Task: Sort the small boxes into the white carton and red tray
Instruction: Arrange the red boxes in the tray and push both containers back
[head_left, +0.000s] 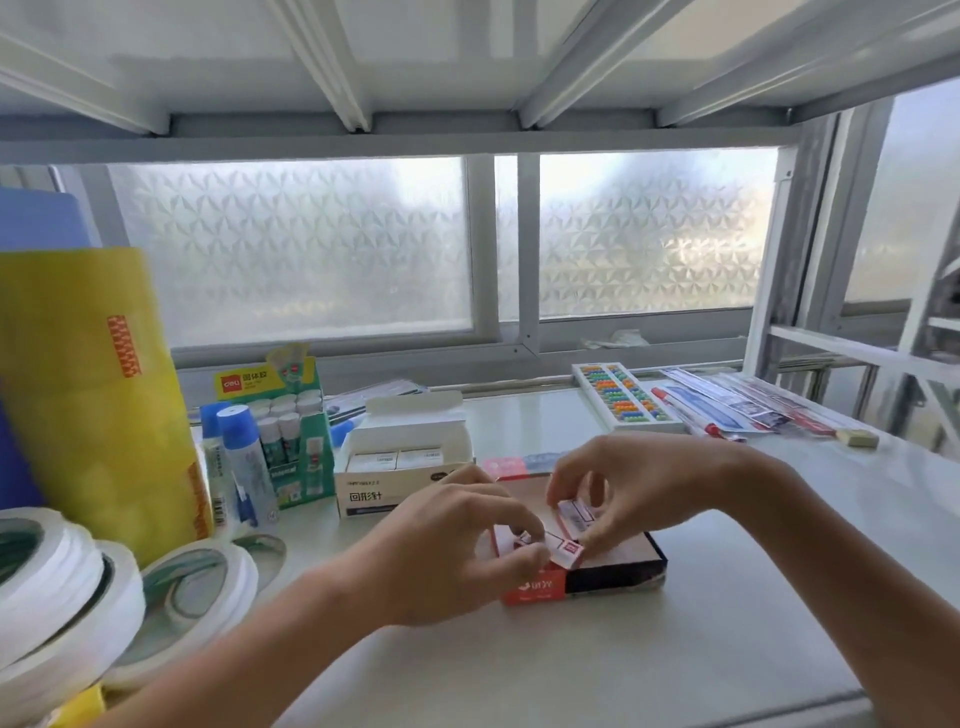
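Note:
The red tray (618, 574), a shallow red and black box, lies on the shelf in front of me. Both hands are over it. My left hand (452, 545) pinches a small white box with a red label (566, 552) at the tray's left part. My right hand (639, 483) grips another small white box (574, 516) just above the first. The white carton (400, 478) stands open behind and to the left, with two small white boxes (395, 460) inside it.
Rolls of white tape (78, 597) and a yellow roll (98, 395) crowd the left. Glue bottles (244, 462) and a green glue-stick display (296, 431) stand beside the carton. An abacus (623, 397), pens and an eraser (857, 438) lie at the back right.

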